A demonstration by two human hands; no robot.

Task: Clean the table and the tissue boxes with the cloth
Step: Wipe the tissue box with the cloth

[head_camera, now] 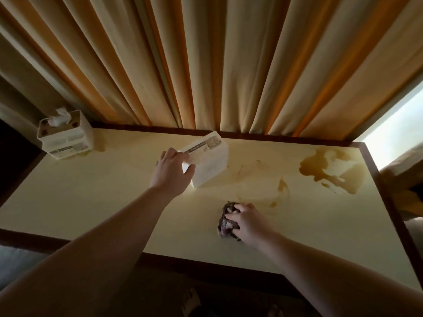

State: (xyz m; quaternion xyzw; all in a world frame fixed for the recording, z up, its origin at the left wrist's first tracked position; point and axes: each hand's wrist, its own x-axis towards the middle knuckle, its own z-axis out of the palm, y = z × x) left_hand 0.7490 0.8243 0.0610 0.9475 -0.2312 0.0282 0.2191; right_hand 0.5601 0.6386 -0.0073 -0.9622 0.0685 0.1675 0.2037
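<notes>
From the head view, the left hand (172,173) is gripping a white tissue box (207,160) near the middle of the table (91,197), thumb on its near corner and fingers wrapping its left side; the box is sitting tilted, its labelled face turning upward. The right hand (248,221) is pressing down on a dark crumpled cloth (225,221), fingers spreading over it and curling into the bundle, close to the table's near edge. A second tissue box (65,137) is standing at the far left corner, right by the edge, a tissue poking from its top. A brown spill (332,170) is pooling toward the far right corner, reaching near the dark wooden rim, with thinner smears trailing between it and the cloth. Bare tabletop is lying open across the left half. Curtains (206,65) are hanging along the far edge.
</notes>
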